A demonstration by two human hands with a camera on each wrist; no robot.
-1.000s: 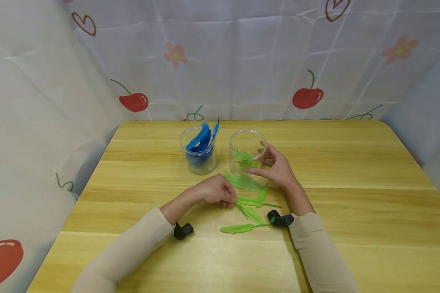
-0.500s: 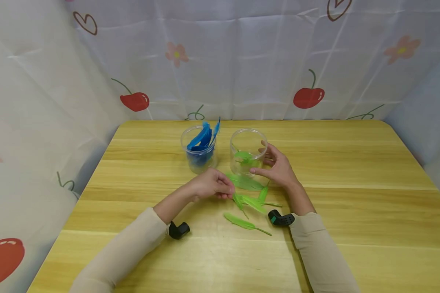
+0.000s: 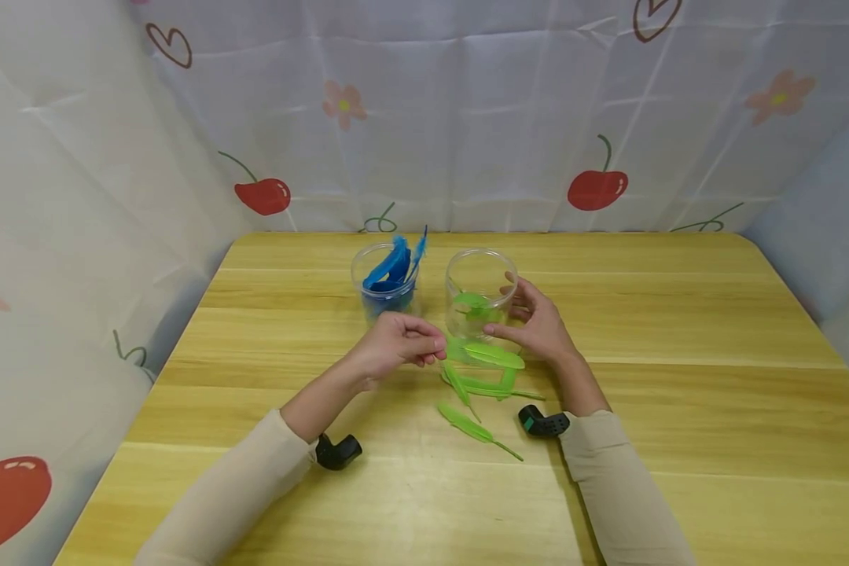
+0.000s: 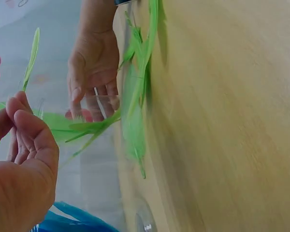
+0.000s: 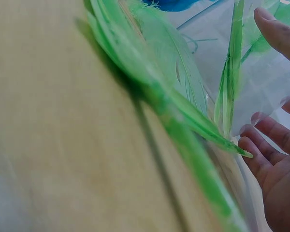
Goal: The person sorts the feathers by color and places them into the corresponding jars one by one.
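My left hand (image 3: 399,346) pinches a light green feather (image 3: 494,355) by its quill end between thumb and fingertips. In the left wrist view that feather (image 4: 32,58) points up out of the fingers. My right hand (image 3: 538,318) holds a clear plastic cup (image 3: 481,255) from its right side, thumb in front and fingers behind. Within this cup lie green feathers (image 3: 471,301). Several more green feathers (image 3: 467,424) are scattered on the table in front of it. In the right wrist view, fingertips (image 5: 261,118) touch the cup's wall.
To the left stands a second clear cup (image 3: 368,255) holding blue feathers (image 3: 389,271), some poking above the rim; the left hand hides part of its base. Both stand on a wooden table (image 3: 679,377). A printed curtain (image 3: 424,118) hangs behind.
My left hand has lifted one green feather from the group on the table and raised it toward the cup. The nearest loose feather has turned on the table. My right hand stays at the cup.
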